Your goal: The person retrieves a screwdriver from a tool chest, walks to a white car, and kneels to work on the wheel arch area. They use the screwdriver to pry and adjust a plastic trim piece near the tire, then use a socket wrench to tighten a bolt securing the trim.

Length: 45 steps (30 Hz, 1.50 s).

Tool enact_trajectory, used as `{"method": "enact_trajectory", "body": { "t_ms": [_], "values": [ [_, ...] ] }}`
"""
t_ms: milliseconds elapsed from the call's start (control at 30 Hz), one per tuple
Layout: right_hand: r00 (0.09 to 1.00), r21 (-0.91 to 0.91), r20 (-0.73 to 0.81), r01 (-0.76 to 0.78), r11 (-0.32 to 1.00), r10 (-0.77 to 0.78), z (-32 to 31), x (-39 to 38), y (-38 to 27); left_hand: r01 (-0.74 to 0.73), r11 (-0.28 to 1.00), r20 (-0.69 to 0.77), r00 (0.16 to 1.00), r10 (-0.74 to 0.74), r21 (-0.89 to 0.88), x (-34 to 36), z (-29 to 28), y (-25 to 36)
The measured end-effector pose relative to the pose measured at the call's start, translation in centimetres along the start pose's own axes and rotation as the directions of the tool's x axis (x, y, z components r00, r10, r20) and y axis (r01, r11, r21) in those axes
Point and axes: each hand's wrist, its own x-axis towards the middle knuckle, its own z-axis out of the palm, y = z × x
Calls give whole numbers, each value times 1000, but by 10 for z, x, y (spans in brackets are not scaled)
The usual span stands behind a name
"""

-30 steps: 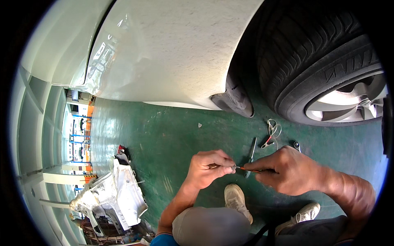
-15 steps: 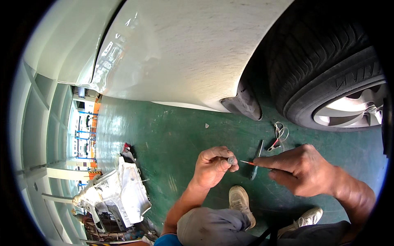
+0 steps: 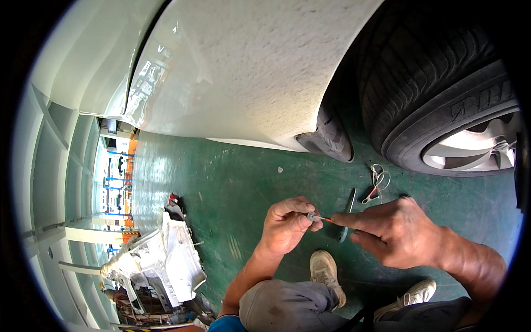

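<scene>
My left hand pinches a small grey, round plastic piece between thumb and fingers, above the floor. Thumb and fingers of my right hand are closed on a slim tool with a red part and a thin metal tip; its rear end is hidden in the hand. The tip meets the grey piece, or lies right at it; exact contact is too small to tell. Beneath the right hand, a screwdriver with a green handle lies on the floor, partly covered by the fingers.
A looped wire with a red clip lies on the green floor near the tyre. Ahead hangs the white car body, with a dark mud flap. Crumpled white panels stand at left. My shoes are below.
My right hand has moved left, bringing the slim tool's tip up to the grey piece, where a gap showed before. My left hand has hardly moved.
</scene>
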Motion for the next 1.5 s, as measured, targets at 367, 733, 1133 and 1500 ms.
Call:
{"method": "enact_trajectory", "body": {
  "t_ms": [367, 733, 1133, 1500],
  "values": [
    [1000, -18, 3, -12, 1000, 12, 4, 2, -2, 21, 1000, -36, 999, -21, 4, -2, 1, 1],
    [984, -210, 131, -89, 974, 119, 1, 2, -8, 16, 843, -58, 998, 19, 538, -3, 5, 10],
    [999, -225, -34, 6, 974, -14, -6, -1, -6, -14, 1000, -96, 995, 15, 11, -5, -6, 1],
    [999, -272, -12, 36, 962, -40, 3, 2, -11, -34, 998, -28, 999, 36, 61, -7, -3, 0]
  ]
}}
